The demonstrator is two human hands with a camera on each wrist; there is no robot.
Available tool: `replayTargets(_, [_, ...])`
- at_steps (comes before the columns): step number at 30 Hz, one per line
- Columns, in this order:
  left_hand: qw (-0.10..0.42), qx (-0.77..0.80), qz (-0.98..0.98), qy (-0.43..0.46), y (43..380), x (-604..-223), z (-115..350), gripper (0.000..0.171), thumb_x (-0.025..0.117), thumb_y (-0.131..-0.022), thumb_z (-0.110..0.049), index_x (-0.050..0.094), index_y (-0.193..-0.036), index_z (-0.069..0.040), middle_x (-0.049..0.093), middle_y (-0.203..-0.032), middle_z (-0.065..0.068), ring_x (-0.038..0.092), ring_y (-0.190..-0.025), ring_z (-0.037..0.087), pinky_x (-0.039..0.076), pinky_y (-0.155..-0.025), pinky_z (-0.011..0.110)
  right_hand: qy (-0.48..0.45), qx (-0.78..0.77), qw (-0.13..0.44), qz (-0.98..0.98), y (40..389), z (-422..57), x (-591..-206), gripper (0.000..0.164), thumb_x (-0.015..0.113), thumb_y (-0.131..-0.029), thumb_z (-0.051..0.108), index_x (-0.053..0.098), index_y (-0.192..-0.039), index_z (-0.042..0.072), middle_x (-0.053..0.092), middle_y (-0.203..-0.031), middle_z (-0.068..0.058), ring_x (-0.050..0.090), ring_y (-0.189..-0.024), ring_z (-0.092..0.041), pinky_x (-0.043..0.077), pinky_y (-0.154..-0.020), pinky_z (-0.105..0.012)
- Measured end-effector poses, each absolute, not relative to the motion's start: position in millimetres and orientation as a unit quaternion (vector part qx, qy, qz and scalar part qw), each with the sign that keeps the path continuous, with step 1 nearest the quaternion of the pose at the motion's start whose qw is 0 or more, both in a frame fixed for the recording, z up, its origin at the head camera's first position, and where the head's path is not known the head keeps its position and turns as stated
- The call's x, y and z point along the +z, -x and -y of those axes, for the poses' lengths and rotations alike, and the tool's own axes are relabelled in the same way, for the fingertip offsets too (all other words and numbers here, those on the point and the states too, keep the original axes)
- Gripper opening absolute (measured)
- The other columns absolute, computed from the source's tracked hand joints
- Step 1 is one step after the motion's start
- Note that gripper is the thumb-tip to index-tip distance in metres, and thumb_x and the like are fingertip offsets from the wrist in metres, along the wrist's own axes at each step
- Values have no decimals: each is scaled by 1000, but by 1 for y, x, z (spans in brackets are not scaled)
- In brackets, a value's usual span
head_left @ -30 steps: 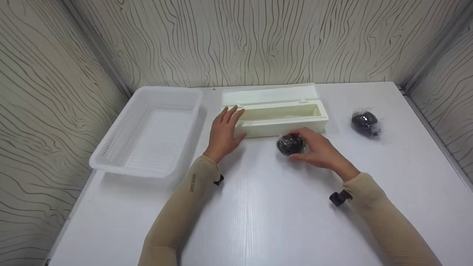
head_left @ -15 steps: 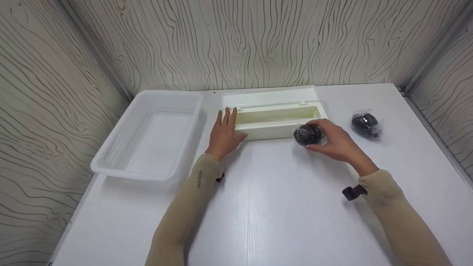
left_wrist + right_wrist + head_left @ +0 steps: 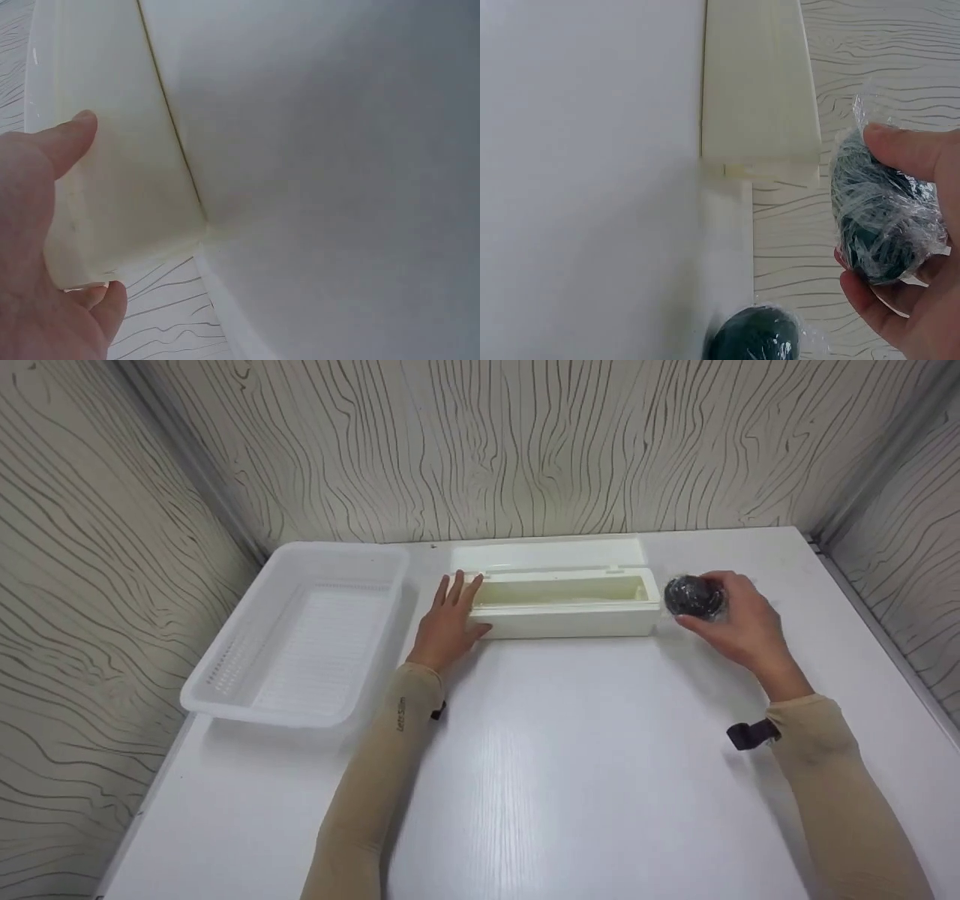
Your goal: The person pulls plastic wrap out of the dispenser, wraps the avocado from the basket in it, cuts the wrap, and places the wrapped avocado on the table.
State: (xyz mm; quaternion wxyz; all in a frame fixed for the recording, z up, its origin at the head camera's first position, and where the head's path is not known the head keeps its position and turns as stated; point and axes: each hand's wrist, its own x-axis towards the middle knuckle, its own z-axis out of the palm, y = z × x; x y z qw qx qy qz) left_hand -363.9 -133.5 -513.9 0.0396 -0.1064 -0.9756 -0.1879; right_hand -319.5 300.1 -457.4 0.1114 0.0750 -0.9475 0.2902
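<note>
My right hand [image 3: 746, 622] holds a dark round object wrapped in clear plastic film [image 3: 691, 597], just off the right end of a long off-white box [image 3: 562, 622]. The right wrist view shows the thumb and fingers around the wrapped object [image 3: 881, 206], what lies inside being unclear. At the box's left end rests my left hand [image 3: 448, 622], fingers over that end. In the left wrist view its thumb [image 3: 71, 142] presses the front wall while other fingers reach round the end. The box's lid [image 3: 551, 553] lies folded back.
A second film-wrapped dark object [image 3: 757, 334] sits on the table near the right hand, mostly hidden by it in the head view. A white plastic basket [image 3: 307, 652] stands at the left. Patterned wall panels [image 3: 480, 450] enclose the white table [image 3: 525, 750].
My right hand has carried the wrapped object right and away from the body, from before the box to beyond its right end. The left hand has stayed at the box's left end.
</note>
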Motion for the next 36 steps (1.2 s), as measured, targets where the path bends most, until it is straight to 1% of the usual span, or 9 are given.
replayTargets(4, [40, -204, 972, 110, 366, -515, 134, 88, 71, -98, -41, 18, -167, -32, 6, -175, 7, 0, -163, 29, 29, -127, 49, -46, 274, 136, 951, 323, -312, -462, 76, 80, -89, 33, 44, -143, -6, 49, -139, -33, 47, -132, -53, 38, -104, -71])
replayTargets(9, [40, -214, 970, 110, 366, -514, 134, 87, 72, -97, -39, 20, -166, -32, 5, -175, 7, -1, -163, 29, 21, -129, 47, -40, 249, 145, 957, 326, -318, -468, 76, 80, -88, 32, 44, -142, -7, 50, -133, -34, 51, -126, -55, 41, -99, -73])
replayTargets(15, [36, -223, 968, 110, 367, -513, 133, 87, 73, -97, -37, 20, -166, -32, 5, -176, 7, -2, -163, 29, 21, -129, 48, -52, 221, 153, 962, 328, -320, -475, 73, 83, -86, 31, 48, -137, -9, 54, -124, -34, 52, -116, -54, 43, -95, -71])
replayTargets(17, [38, -225, 967, 112, 366, -513, 133, 87, 73, -97, -38, 20, -166, -32, 5, -176, 7, -2, -163, 30, 23, -129, 49, -52, 209, 152, 965, 328, -321, -477, 74, 84, -84, 32, 50, -135, -8, 55, -123, -35, 51, -114, -54, 42, -95, -70])
replayTargets(22, [42, -231, 965, 115, 366, -517, 134, 88, 73, -97, -38, 19, -166, -33, 5, -176, 7, -2, -163, 30, 25, -128, 49, -43, 201, 143, 968, 330, -322, -485, 76, 86, -82, 34, 52, -135, -8, 57, -129, -35, 45, -118, -53, 39, -97, -69])
replayTargets(27, [44, -233, 965, 113, 366, -518, 135, 87, 73, -97, -38, 20, -166, -33, 5, -176, 7, -2, -163, 30, 23, -129, 48, -35, 211, 115, 970, 331, -323, -493, 79, 86, -82, 33, 49, -139, -7, 52, -137, -34, 41, -124, -52, 39, -100, -71])
replayTargets(32, [41, -232, 966, 111, 365, -517, 134, 87, 73, -97, -38, 20, -166, -33, 5, -176, 7, -2, -163, 30, 23, -129, 49, -37, 212, 92, 972, 332, -322, -497, 82, 86, -81, 32, 46, -140, -8, 49, -138, -37, 37, -131, -56, 36, -105, -75])
replayTargets(36, [37, -232, 966, 108, 364, -516, 133, 88, 73, -97, -37, 19, -166, -34, 4, -176, 7, -3, -163, 30, 21, -129, 48, -44, 206, 85, 974, 334, -321, -500, 85, 87, -81, 33, 45, -140, -11, 49, -138, -40, 36, -133, -57, 35, -107, -73])
